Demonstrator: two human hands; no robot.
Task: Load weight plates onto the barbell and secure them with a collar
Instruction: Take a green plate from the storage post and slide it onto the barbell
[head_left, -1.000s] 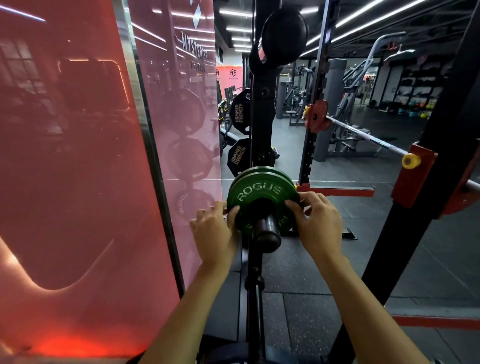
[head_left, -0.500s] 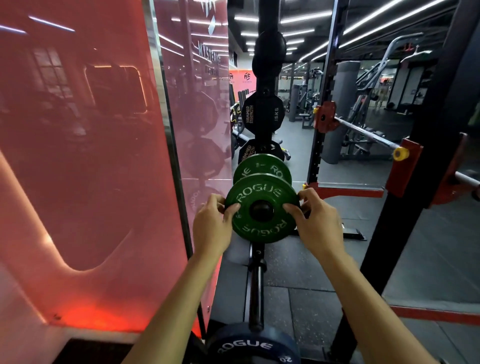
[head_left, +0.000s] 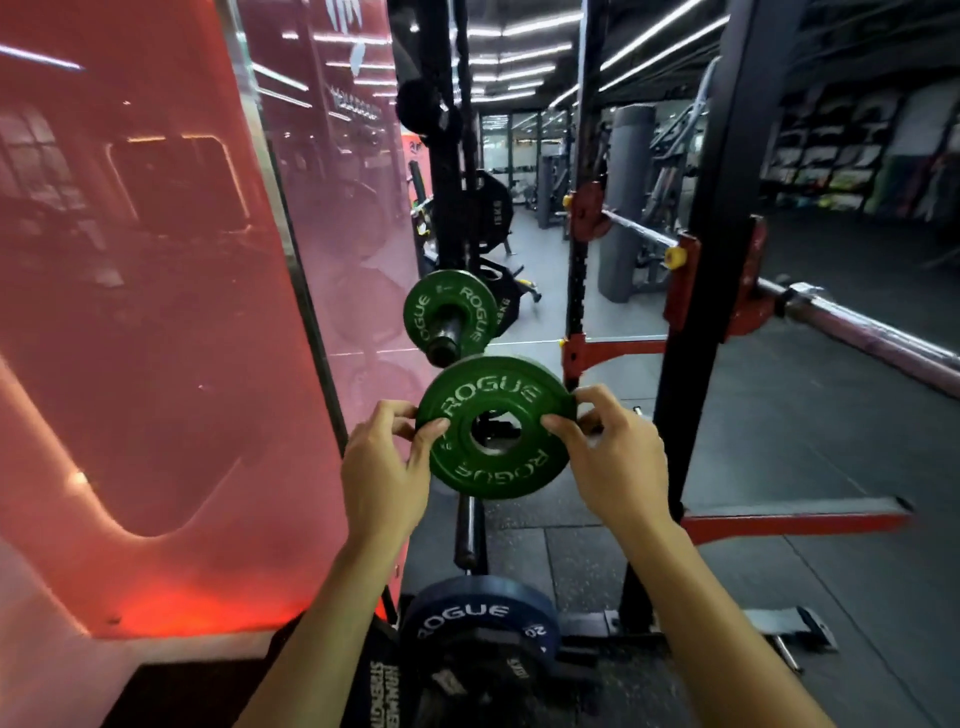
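Observation:
A small green ROGUE plate (head_left: 496, 470) is in the air in front of me, clear of its peg. My left hand (head_left: 384, 473) pinches its left rim and my right hand (head_left: 610, 462) pinches its right rim. A second green ROGUE plate (head_left: 470, 306) stays on the black storage peg (head_left: 444, 345) behind it. The barbell (head_left: 852, 325) lies in the rack at the right, its bare silver sleeve pointing toward me. No collar is in view.
A glossy red wall panel (head_left: 156, 312) stands close on my left. Black rack uprights (head_left: 727, 208) with red hooks rise on the right. A blue ROGUE plate (head_left: 480, 616) and black plates sit on low pegs beneath my hands. Dark rubber floor lies to the right.
Both hands have pulled the front green plate off the storage peg toward me. It now hangs free, and the second green plate behind it is uncovered.

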